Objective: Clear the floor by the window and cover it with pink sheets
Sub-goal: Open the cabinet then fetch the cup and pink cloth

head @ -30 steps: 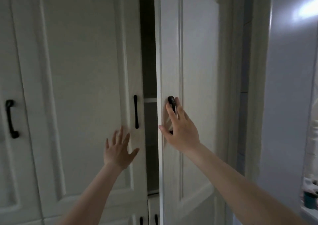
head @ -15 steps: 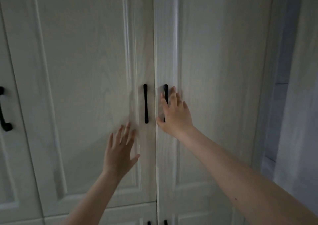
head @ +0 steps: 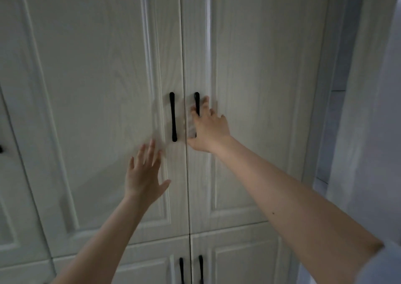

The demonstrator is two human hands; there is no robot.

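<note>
White doors (head: 249,88) shut, black handles (head: 173,117) upright

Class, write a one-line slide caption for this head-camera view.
Both hands, left and right, spread against shut white panelled wardrobe doors beside black bar handles.

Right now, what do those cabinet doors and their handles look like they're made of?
Cabinet doors: wood or wood-look board, painted or laminated off-white, matte; faint grain lines show through, and the panels have routed borders. Handles: probably metal with a matte black coating; slim bars, no shine, though plastic cannot be ruled out.
</note>
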